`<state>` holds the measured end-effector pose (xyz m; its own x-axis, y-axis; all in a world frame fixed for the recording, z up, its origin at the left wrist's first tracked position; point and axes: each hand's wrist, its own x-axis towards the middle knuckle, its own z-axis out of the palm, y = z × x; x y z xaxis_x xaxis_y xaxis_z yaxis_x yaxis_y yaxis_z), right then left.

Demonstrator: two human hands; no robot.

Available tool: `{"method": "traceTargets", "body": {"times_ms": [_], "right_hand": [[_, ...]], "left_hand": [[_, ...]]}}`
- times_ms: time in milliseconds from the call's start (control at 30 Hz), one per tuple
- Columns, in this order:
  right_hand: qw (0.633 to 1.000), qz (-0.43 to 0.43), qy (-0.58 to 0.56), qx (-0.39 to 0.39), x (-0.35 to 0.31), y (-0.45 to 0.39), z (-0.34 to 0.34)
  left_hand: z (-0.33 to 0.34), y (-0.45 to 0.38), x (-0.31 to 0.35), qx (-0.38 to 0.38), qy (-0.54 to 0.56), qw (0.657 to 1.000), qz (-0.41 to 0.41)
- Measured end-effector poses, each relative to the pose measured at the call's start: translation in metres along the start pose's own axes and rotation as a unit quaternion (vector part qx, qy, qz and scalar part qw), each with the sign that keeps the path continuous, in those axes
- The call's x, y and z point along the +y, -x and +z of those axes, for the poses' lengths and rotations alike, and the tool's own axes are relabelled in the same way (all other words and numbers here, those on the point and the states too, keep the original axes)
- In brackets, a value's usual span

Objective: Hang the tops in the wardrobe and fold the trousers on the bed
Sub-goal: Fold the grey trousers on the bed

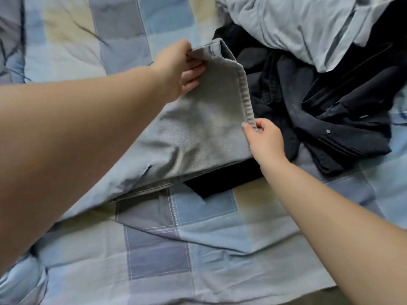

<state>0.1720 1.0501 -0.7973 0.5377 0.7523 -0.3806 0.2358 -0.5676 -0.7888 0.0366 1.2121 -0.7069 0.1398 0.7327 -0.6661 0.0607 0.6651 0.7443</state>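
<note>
A person's left hand (pixel 179 69) and right hand (pixel 263 137) each pinch the stitched hem of grey twill trousers (pixel 198 128), lifted at mid-bed w/ lower part on the blue-and-cream checked quilt (pixel 198 227). Crumpled dark navy clothes (pixel 319 106) lie beside, pale blue fabric (pixel 297 25) behind. No labels readable.

The bed (pixel 154 249) is covered by a quilt (pixel 209 225) in pale blue, grey-blue and cream squares, rumpled into folds across its middle. A pair of grey trousers (pixel 198 133) lies across the middle of the bed with its hemmed end lifted off the quilt, and a flat black garment (pixel 218 181) shows from under its near edge. Toward the far right corner sits a heap of dark navy clothes (pixel 330 119), one with a button showing, and a crumpled light blue garment (pixel 297 25) rests on the far side of that heap.
</note>
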Motion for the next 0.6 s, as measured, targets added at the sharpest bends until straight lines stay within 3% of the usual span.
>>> {"method": "traceTargets", "body": {"times_ms": [100,300,467,600], "right_hand": [[0.998,0.043,0.047,-0.011,0.015,-0.012,0.000],[0.988,0.112,0.106,-0.023,0.045,-0.006,0.000],[0.982,0.181,0.028,-0.051,0.044,0.003,0.013],[0.967,0.230,-0.112,-0.008,0.044,0.012,0.025]], "left_hand": [[-0.002,-0.006,-0.027,0.002,-0.040,0.999,-0.017],[-0.057,0.030,-0.132,0.111,-0.056,0.989,-0.076],[-0.105,0.074,-0.213,0.161,-0.055,0.965,-0.202],[-0.120,0.075,-0.226,0.219,0.089,0.946,-0.221]]}}
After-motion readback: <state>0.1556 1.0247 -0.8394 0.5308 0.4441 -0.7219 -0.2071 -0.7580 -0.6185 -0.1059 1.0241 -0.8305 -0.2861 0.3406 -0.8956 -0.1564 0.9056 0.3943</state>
